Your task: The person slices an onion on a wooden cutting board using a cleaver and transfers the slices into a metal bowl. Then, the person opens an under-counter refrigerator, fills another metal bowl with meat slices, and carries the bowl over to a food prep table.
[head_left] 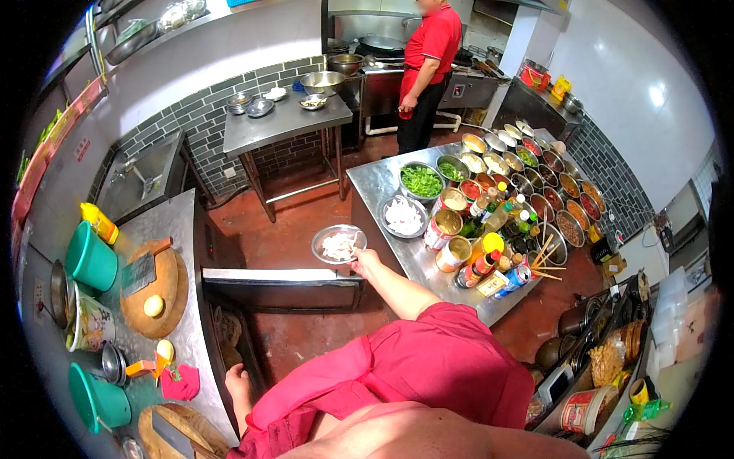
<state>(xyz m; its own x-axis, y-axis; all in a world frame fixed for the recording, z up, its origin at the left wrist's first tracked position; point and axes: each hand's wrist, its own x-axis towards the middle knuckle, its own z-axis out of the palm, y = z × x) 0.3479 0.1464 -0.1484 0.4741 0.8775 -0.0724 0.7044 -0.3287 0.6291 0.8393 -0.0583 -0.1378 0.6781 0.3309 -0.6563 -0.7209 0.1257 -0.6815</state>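
My right hand (pixel 367 265) grips the rim of a shallow metal bowl (pixel 318 246). Pale, whitish pieces of food (pixel 339 246) lie in it; their kind is unclear. The bowl is in the air above the aisle, beyond an open under-counter cabinet door (pixel 281 278). My left hand (pixel 238 379) is low beside the left counter, near the cabinet opening (pixel 231 333). Its fingers look loosely bent and apart, and nothing shows in them.
On the left counter (pixel 183 229) are a cleaver (pixel 138 274), round chopping boards (pixel 164 315) and green buckets (pixel 92 254). The right table (pixel 375 187) carries bottles, cans and many ingredient bowls. A co-worker in red (pixel 433 46) stands near the stove; a steel table (pixel 287 122) is behind.
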